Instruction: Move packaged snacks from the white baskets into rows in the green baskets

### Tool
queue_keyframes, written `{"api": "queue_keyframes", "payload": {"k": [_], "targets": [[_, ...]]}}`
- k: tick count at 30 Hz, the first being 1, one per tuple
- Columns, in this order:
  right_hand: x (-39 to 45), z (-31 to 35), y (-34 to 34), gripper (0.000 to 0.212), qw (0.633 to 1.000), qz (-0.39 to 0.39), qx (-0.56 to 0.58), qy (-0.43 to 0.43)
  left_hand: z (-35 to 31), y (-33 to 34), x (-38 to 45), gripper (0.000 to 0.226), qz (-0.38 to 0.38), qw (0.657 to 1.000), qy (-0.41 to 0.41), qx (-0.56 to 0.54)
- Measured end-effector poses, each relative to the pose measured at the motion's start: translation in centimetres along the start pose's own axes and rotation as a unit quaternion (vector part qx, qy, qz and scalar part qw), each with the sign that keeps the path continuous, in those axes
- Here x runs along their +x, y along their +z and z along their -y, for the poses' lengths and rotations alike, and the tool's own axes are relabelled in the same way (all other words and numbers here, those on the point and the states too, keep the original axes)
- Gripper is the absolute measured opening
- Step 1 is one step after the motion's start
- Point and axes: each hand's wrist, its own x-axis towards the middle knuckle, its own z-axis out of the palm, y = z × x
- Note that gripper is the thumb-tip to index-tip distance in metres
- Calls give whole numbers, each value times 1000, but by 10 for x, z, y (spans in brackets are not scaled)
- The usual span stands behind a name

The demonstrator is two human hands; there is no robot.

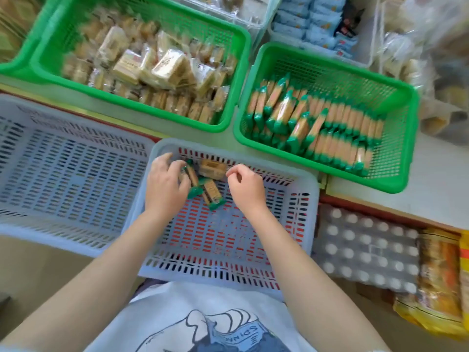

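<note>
Gripping crinkly snack packets point(196, 181), left hand point(165, 185).

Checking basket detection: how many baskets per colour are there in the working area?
Green baskets: 2, one with pale packs, one with green-ended packs.
White baskets: 2, a left one and the one the hands are in.
Total: 4

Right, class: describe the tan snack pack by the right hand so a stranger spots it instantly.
Find the white basket nearest the person. At its far end lie a few packs; the tan snack pack sits left of the right hand, lacking the others' green ends.
</note>
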Motion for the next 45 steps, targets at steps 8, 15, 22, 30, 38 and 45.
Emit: {"api": "queue_keyframes", "payload": {"k": [8,15,22,30,38,45], "targets": [[17,-40,102,73,965,77,-184,174,80,-2,-46,38,94,947,-260,-163],[3,-38,119,82,951,28,-229,204,87,-12,-45,18,135,946,-213,-204],[-35,-20,124,63,971,-14,-50,234,96,-11,-45,24,161,934,-213,-238],[20,19,151,79,968,23,8,249,99,-19,-42,26,174,923,-206,-276],[25,18,155,51,948,79,98,292,101,-17,-41,34,169,917,-208,-295],[22,17,147,54,916,94,246,303,88,-20,-31,21,156,931,-193,-266]]}}
